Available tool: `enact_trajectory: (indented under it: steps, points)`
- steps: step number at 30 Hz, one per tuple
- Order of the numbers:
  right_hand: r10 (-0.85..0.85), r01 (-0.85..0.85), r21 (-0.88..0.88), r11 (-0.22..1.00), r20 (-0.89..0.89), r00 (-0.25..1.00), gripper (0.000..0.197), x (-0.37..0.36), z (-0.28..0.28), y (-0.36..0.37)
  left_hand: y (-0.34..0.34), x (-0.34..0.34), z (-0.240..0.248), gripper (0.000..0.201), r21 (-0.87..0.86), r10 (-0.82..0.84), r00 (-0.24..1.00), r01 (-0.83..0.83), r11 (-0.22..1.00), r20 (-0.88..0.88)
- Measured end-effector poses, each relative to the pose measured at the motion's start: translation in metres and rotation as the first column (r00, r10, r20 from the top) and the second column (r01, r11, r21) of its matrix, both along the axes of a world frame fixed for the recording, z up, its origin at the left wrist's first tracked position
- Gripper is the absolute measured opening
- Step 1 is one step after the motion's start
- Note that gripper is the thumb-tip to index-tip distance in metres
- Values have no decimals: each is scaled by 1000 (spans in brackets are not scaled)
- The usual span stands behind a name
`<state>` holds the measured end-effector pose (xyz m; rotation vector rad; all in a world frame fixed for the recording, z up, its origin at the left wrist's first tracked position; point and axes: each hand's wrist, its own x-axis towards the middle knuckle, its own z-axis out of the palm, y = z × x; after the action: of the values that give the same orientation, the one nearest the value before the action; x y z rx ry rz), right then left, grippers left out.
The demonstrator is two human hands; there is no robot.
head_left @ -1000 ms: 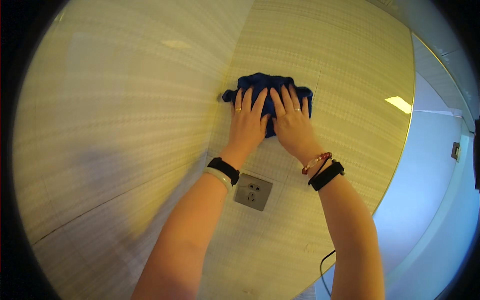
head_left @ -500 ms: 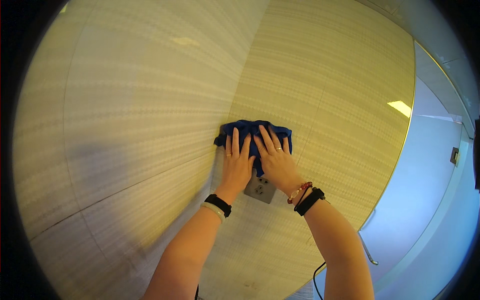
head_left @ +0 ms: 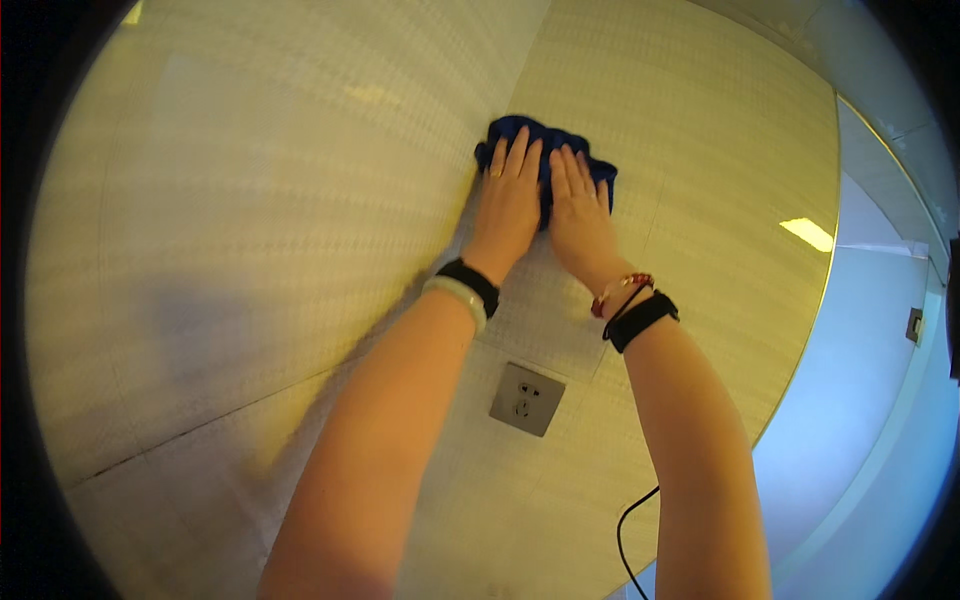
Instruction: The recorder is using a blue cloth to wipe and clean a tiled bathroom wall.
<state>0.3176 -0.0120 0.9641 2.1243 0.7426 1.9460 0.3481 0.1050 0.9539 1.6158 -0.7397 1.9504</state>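
A dark blue cloth lies bunched against the beige patterned wall, high up beside the inner corner. My left hand presses flat on its left part, fingers stretched out. On its right part rests my right hand, also flat with the fingers extended. Both palms face the wall, and the hands hide much of the cloth's middle and lower part. Below them a grey wall socket is in full view between my forearms.
The left wall meets the other at the corner and has a dark horizontal joint line. A black cable hangs beside my right forearm. At the right, past the wall's edge, is a pale door with a metal latch plate.
Both hands have moved up the wall together with the blue cloth, slightly to the right. The socket, partly covered before, now shows whole.
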Motion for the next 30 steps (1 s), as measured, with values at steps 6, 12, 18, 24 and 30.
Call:
enact_trajectory:
  steps: [6, 12, 18, 24, 30]
  points:
    - [19, -16, -32, 999, 107, 994, 48, 21, 21, 1, -4, 22, 17, 45, -100, 64, 988, -50, 994, 139]
    - [74, -62, -87, 994, 147, 986, 46, 14, 7, 2, 0, 12, -1, 41, -132, 117, 974, -92, 987, 192]
    - [9, 4, -128, 992, 98, 995, 48, -7, -27, 14, 12, -4, -39, 47, -116, 130, 988, -120, 986, 82]
    - [-15, 17, -130, 991, 10, 1000, 50, -30, -62, 19, 17, -29, -77, 50, -95, 74, 993, -82, 992, -90]
    - [-81, 55, -171, 984, -146, 986, 51, -57, -63, 25, 25, -55, -84, 51, -73, 62, 970, -81, 994, -233]
